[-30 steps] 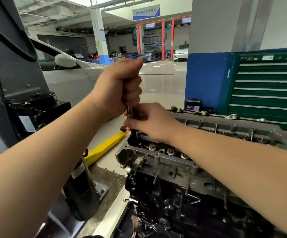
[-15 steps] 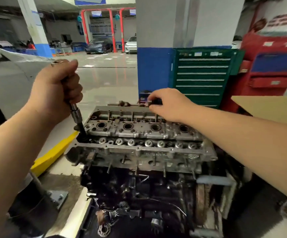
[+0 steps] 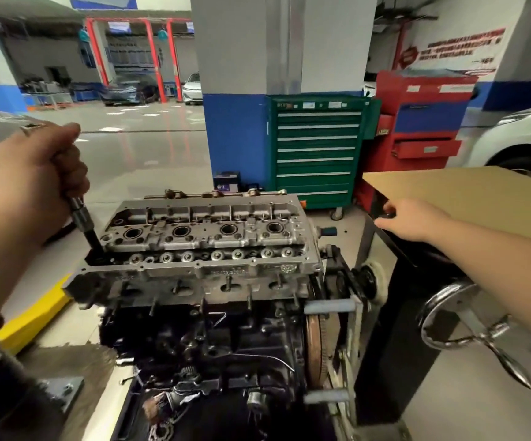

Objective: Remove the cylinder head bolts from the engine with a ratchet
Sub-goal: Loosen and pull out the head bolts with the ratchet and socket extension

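Observation:
The grey cylinder head [image 3: 206, 246] sits on top of the dark engine block [image 3: 200, 345] on a stand in the middle of the view. My left hand [image 3: 35, 173] grips the handle of the ratchet tool [image 3: 82, 218]. The tool's black socket end stands tilted in the left end of the head. My right hand [image 3: 416, 221] is off the engine, stretched right to the edge of a cardboard-topped table [image 3: 480, 192]. It pinches what looks like a small dark bolt [image 3: 388, 214] in its fingertips, blurred.
A green drawer cabinet [image 3: 318, 151] and a red tool cabinet [image 3: 423, 122] stand behind the engine by a blue-and-grey pillar. The stand's chrome handwheel [image 3: 448, 316] sticks out at the right. A yellow lift arm [image 3: 32, 316] lies low left, and a white car [image 3: 518, 138] is far right.
My view has swung right. My right hand left the tool, went to the back of the head, then moved right to the table edge. My left hand kept its grip on the tool.

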The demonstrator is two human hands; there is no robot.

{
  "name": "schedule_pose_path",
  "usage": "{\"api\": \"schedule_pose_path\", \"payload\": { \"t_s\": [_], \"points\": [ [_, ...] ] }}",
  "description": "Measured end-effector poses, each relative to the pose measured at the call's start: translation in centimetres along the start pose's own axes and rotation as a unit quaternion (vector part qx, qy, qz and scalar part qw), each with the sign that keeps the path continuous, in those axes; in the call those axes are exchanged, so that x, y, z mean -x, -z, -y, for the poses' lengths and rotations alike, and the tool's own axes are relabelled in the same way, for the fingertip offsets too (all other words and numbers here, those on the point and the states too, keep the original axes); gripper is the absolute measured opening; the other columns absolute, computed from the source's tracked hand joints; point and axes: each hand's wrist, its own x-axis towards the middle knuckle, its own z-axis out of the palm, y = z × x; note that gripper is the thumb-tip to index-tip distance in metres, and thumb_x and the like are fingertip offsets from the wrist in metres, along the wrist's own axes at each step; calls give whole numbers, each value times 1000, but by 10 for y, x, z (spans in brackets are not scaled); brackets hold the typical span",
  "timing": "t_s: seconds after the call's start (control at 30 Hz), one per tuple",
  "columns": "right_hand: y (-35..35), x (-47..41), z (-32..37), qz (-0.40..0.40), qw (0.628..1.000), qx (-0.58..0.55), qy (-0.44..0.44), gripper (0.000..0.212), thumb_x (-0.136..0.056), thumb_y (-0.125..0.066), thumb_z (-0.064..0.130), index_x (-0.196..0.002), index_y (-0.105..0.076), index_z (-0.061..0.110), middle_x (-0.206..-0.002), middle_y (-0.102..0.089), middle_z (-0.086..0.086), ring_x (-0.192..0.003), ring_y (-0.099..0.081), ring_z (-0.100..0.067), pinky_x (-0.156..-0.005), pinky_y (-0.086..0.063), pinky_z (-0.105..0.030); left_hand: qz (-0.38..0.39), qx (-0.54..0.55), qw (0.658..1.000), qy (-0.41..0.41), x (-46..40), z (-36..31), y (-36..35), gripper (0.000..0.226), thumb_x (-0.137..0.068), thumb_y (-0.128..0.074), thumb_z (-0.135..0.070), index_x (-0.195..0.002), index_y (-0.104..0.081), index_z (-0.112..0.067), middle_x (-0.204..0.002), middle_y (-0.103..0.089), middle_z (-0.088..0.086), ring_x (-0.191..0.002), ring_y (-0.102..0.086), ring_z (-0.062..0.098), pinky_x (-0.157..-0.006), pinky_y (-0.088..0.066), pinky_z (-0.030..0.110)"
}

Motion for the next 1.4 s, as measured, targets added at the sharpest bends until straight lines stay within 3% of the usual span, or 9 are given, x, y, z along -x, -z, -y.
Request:
{"api": "schedule_pose_path", "payload": {
  "t_s": [0.33,0.47,0.57,0.73,0.9,0.97,1.03,1.2,1.4],
  "points": [
    [-22,-8,-13,-10,999,25,19,32,-97,-67,43,-100,-59,12,-106,-68,-16,-93,-62,-34,-82,-54,-43,-37,40,998,-16,23,-15,-22,41,-89,-66,-22,-64,-35,-29,-55,-27,-6,-47,-18,15,-48,-18,27],
    [-3,-15,9,-64,995,-79,-3,41,-98,-68,39,-115,-65,2,-104,-68,-23,-94,-62,-40,-77,-46,-40,-44,31,998,-15,20,-15,-20,40,-85,-69,-21,-59,-39,-28,-53,-30,-6,-42,-22,14,-45,-21,24],
    [31,-10,55,-97,976,-192,40,59,-103,-60,42,-149,-47,8,-132,-64,-22,-113,-64,-40,-90,-50,-42,-45,22,999,-20,19,-15,-19,39,-84,-71,-24,-58,-42,-27,-53,-32,-5,-42,-24,16,-46,-22,26],
    [80,29,170,28,862,-485,148,25,-108,-53,30,-127,-59,15,-92,-73,-22,-53,-53,-17,-43,-40,-25,-49,19,998,-25,22,-13,-22,40,-87,-69,-21,-54,-47,-27,-50,-33,-7,-40,-25,14,-45,-22,21],
    [106,81,266,95,790,-510,328,29,-96,-72,22,-125,-70,20,-79,-69,0,-63,-57,-25,-44,-43,-28,-60,5,998,-23,29,-18,-25,43,-92,-67,-16,-56,-47,-27,-48,-35,-6,-39,-26,15,-45,-22,21],
    [114,95,298,96,783,-494,367,29,-99,-69,23,-128,-69,24,-83,-72,-11,-66,-59,-29,-50,-47,-33,-68,-5,997,-20,30,-19,-25,41,-94,-67,-15,-60,-46,-27,-50,-38,-6,-40,-29,15,-44,-23,22],
    [125,103,327,108,765,-500,391,22,-104,-62,26,-125,-69,25,-95,-69,-28,-68,-63,-33,-54,-49,-38,-72,-12,997,-18,30,-19,-25,41,-95,-67,-15,-62,-45,-26,-50,-38,-5,-40,-29,15,-44,-24,23],
    [150,104,381,251,710,-550,362,29,-110,-45,31,-132,-64,25,-85,-72,-10,-67,-63,-23,-53,-49,-33,-70,-12,997,-19,27,-15,-23,38,-94,-69,-17,-67,-44,-22,-54,-35,-2,-44,-29,16,-45,-23,27],
    [160,101,431,268,776,-415,392,37,-109,-38,30,-119,-73,33,-75,-58,-11,-49,-41,-17,-41,-31,-21,-61,4,997,-44,24,-9,-20,27,-94,-70,-15,-82,-50,-3,-67,-31,12,-53,-26,17,-45,-23,26]
  ]
}}
